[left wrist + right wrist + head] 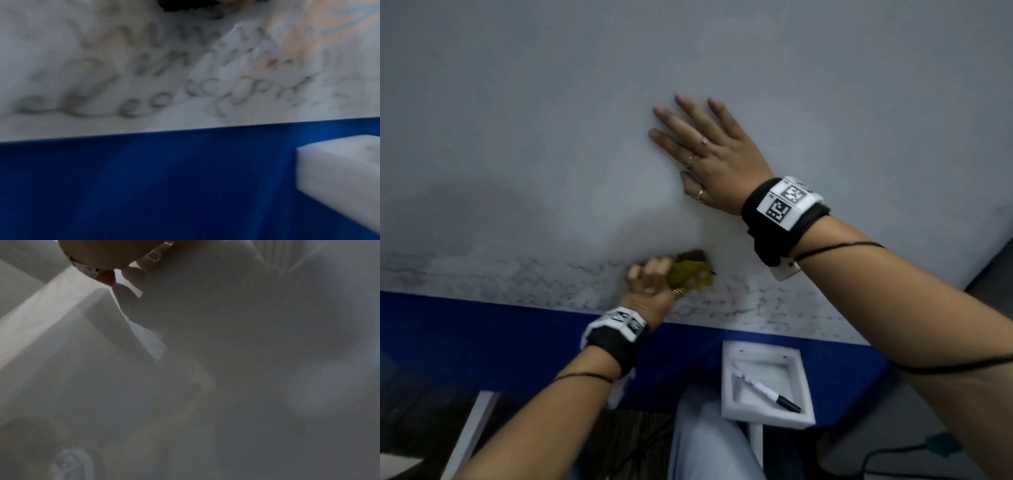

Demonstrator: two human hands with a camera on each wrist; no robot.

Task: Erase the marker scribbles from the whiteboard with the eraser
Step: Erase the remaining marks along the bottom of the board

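My left hand (654, 279) grips the eraser (690, 270) against the whiteboard (551, 120) near its bottom edge, among the scribbles (534, 277). My right hand (709, 157) lies spread flat above, bracing. I'd press firmly and overlap strokes along that edge.

Whiteboard (688, 68): scribbles (534, 277) in a band along its lower edge. Left hand (654, 277) with eraser (690, 270) on that band; right hand (709, 154) flat on the board above. Tray (767, 353) below the edge, right of the left hand, marker (767, 390) inside.
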